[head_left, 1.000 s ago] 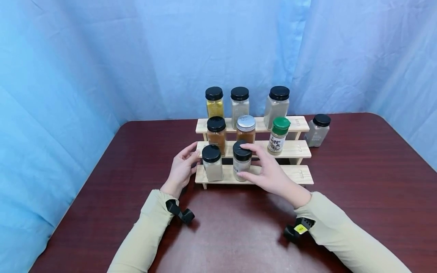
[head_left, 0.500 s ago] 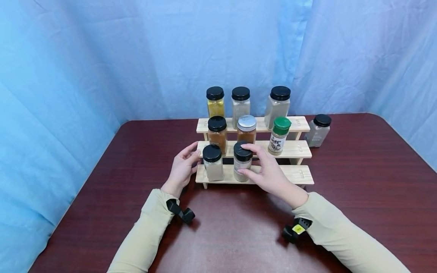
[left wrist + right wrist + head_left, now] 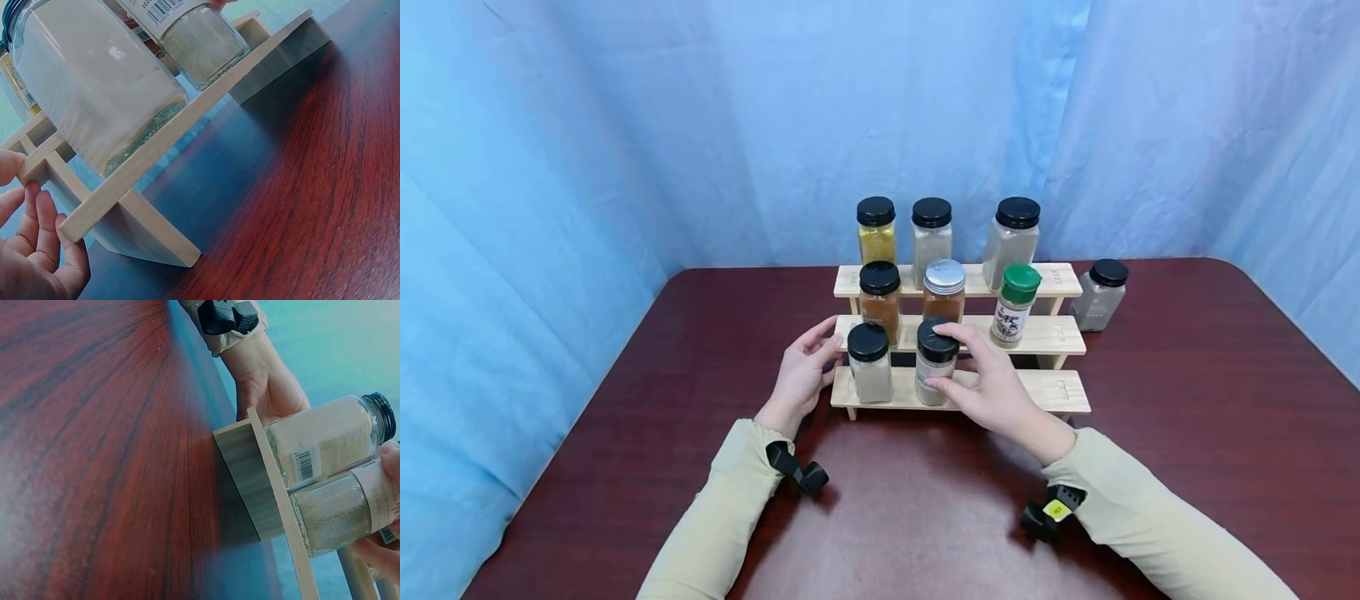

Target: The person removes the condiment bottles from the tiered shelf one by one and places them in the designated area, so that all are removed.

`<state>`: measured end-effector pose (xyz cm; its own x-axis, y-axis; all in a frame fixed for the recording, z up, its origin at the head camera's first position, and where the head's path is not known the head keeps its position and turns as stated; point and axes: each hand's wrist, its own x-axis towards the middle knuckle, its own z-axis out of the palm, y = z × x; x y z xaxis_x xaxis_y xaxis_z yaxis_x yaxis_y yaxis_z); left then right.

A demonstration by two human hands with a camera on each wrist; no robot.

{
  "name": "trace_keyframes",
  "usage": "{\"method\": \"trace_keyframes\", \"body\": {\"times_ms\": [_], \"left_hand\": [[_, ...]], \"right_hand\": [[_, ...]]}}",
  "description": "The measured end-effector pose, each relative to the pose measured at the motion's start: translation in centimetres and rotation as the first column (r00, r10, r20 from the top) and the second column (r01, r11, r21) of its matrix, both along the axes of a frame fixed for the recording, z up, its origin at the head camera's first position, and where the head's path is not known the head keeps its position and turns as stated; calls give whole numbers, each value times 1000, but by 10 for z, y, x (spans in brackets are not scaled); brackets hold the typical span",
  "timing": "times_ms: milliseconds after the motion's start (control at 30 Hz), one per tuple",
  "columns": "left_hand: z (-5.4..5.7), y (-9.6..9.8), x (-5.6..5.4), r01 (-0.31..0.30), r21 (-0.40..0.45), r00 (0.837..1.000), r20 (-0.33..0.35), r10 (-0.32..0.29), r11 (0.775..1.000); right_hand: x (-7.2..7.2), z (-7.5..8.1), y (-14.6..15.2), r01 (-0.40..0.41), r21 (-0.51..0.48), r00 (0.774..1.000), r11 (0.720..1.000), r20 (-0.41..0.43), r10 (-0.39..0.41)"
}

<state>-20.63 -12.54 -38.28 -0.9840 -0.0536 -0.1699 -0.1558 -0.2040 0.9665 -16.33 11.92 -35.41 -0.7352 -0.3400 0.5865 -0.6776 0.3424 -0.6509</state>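
A three-tier wooden spice rack [image 3: 985, 396] stands on the table, its left end held by my left hand [image 3: 801, 371]. In the left wrist view, that thumb lies on the middle tier's end, with the fingers curled below. My right hand [image 3: 992, 387] grips a round spice jar [image 3: 934, 371] with a black lid, which stands upright on the lowest tier. The right thumb is on its side and a finger reaches over the lid. Left of it stands a square black-lidded jar [image 3: 871, 375] of pale powder. The right wrist view shows both jars' bases against the tier [image 3: 284, 500].
The middle tier carries a black-lidded brown spice jar [image 3: 880, 304], a silver-lidded jar [image 3: 944, 292] and a green-capped shaker [image 3: 1015, 308]. Three black-lidded jars, one yellow [image 3: 877, 237], stand on the top tier. Right of the rack, a grey-powder jar [image 3: 1099, 296] stands on the table [image 3: 1187, 375].
The scene sits slightly lower in the head view, as if the camera tilted. Both hands, the jars and the rack keep their places relative to one another.
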Motion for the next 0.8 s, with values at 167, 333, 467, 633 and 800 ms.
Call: {"method": "trace_keyframes", "body": {"times_ms": [167, 333, 467, 633, 800], "left_hand": [[-1, 0, 0, -4, 1, 1000, -9, 4, 1000], [-1, 0, 0, 1, 9, 1000, -4, -1, 1000], [0, 0, 0, -6, 3, 1000, -2, 6, 1000], [0, 0, -1, 0, 17, 1000, -11, 0, 1000], [-2, -1, -1, 10, 18, 1000, -20, -10, 1000]], "right_hand": [[0, -3, 1, -18, -32, 998, 999, -66, 15], [1, -3, 4, -6, -43, 997, 999, -76, 2], [3, 2, 7, 3, -35, 997, 999, -83, -6], [6, 5, 17, -16, -29, 991, 999, -132, 12], [10, 6, 28, -58, -49, 981, 997, -188, 47]]}}
